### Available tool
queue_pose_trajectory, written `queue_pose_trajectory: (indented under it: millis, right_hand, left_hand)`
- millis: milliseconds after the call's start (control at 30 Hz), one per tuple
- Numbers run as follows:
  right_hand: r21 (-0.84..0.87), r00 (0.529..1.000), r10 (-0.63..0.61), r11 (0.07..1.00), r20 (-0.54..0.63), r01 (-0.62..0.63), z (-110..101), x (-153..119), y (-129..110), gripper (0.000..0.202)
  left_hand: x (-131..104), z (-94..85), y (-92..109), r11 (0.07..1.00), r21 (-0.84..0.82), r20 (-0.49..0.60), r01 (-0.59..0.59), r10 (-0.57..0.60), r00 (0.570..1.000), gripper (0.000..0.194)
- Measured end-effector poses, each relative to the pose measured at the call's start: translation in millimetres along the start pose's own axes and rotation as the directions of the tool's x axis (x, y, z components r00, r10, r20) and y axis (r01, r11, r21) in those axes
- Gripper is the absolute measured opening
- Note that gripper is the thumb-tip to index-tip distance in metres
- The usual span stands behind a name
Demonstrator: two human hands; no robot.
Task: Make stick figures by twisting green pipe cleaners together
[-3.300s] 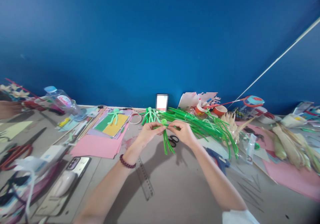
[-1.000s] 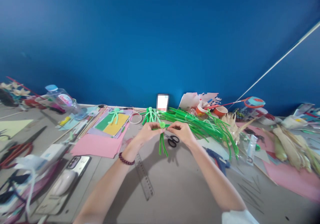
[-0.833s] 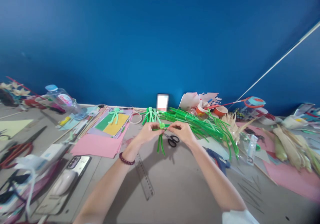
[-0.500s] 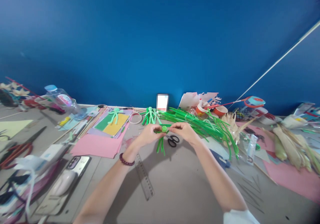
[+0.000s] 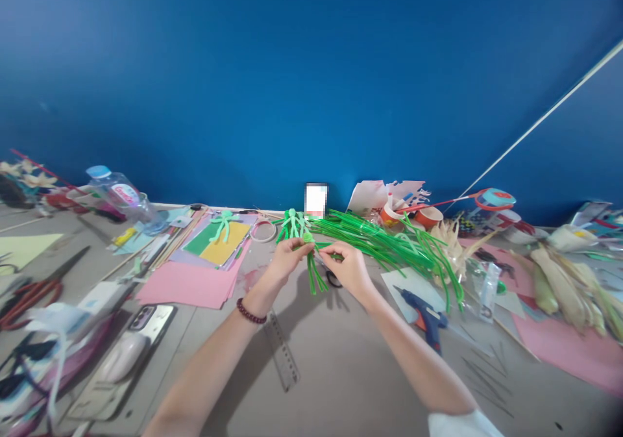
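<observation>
While the two bare hands met above the middle of the grey table [image 5: 341, 372], the green figure [image 5: 314, 274] hung between them, its round top up and its strands pointing down, spread a little at the ends. The left hand [image 5: 288, 259] pinched it just below the top, thumb against the forefinger. The right hand [image 5: 348, 267] came close on the other side with its thumb and forefinger pressed together — whether they gripped a thin strand was too small to tell. A dark red bead bracelet [image 5: 250, 312] circled the left wrist.

Black-handled scissors [image 5: 333, 279] lay just beyond the right hand, partly hidden by it, and a clear ruler [image 5: 282, 352] lay slanted near the left forearm. Behind the hands were more green figures [image 5: 292, 223], with a bundle of long green stems [image 5: 370, 232] stretching off to the right. A white ring [image 5: 263, 230] lay to their left, then green and yellow sheets [image 5: 228, 243] with a pale green figure [image 5: 222, 227] on top, and pink paper [image 5: 189, 284] nearer the person.

Beyond the right forearm lay a blue glue gun [image 5: 426, 313], partly over a pale sheet [image 5: 402, 287] — and corn husks [image 5: 559, 281] were piled farther right. A phone [image 5: 97, 398] lay at the left, a rounded white object [image 5: 125, 357] on it.
</observation>
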State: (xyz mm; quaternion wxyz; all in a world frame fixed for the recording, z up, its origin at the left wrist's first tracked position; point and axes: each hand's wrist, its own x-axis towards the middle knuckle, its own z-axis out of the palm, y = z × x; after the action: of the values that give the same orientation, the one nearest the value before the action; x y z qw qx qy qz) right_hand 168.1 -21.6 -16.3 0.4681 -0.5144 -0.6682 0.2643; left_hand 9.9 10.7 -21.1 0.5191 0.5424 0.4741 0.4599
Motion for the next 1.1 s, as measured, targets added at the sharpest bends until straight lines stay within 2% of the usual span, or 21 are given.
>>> queue_pose_trajectory:
  millis: [167, 267, 433, 567, 667, 767, 867, 1000, 1100]
  right_hand:
    - [-0.005, 0.999, -0.021, 1.000, 0.029, 0.021, 4, 4, 7, 0.012]
    - [0.017, 0.997, 0.043, 0.999, 0.063, -0.044, 1, 9, 13, 0.013]
    - [0.050, 0.990, 0.116, 0.991, 0.080, -0.121, -10, 15, 16, 0.016]
    - [-0.006, 0.988, 0.109, 0.994, 0.113, -0.109, -21, 18, 14, 0.015]
    - [-0.070, 0.993, 0.068, 0.996, 0.102, -0.061, -26, 19, 12, 0.013]
    - [-0.102, 0.999, 0.009, 0.995, 0.053, -0.003, -28, 18, 9, 0.014]
    - [-0.093, 0.998, -0.048, 0.994, 0.027, 0.050, -28, 15, 4, 0.013]
    - [-0.103, 0.994, -0.107, 0.989, 0.016, 0.108, -24, 9, -4, 0.011]
    - [-0.101, 0.992, -0.122, 0.987, 0.035, 0.125, -19, 4, -9, 0.011]
  left_hand:
    - [-3, 0.7, 5, 0.951, -0.267, 0.091, 0.156, -0.136, 0.987, 0.026]
    - [-7, 0.2, 12, 0.929, -0.307, 0.172, 0.206, -0.158, 0.972, 0.022]
    - [-10, -3.2, 14, 0.967, -0.197, 0.199, 0.159, -0.120, 0.973, 0.020]
    - [-7, -6.6, 13, 0.998, 0.006, 0.290, 0.069, -0.068, 0.954, 0.021]
    - [-7, -6.7, 13, 0.987, 0.154, 0.349, -0.048, -0.009, 0.937, 0.022]
    - [-7, -3.9, 10, 0.961, 0.248, 0.317, -0.125, 0.042, 0.948, 0.022]
    - [-6, -1.0, 6, 0.963, 0.247, 0.260, -0.107, 0.041, 0.965, 0.023]
    - [-2, -0.1, 1, 0.977, 0.197, 0.095, -0.076, 0.058, 0.994, 0.025]
    - [1, -0.2, 0, 0.986, 0.150, -0.026, -0.075, 0.080, 0.996, 0.024]
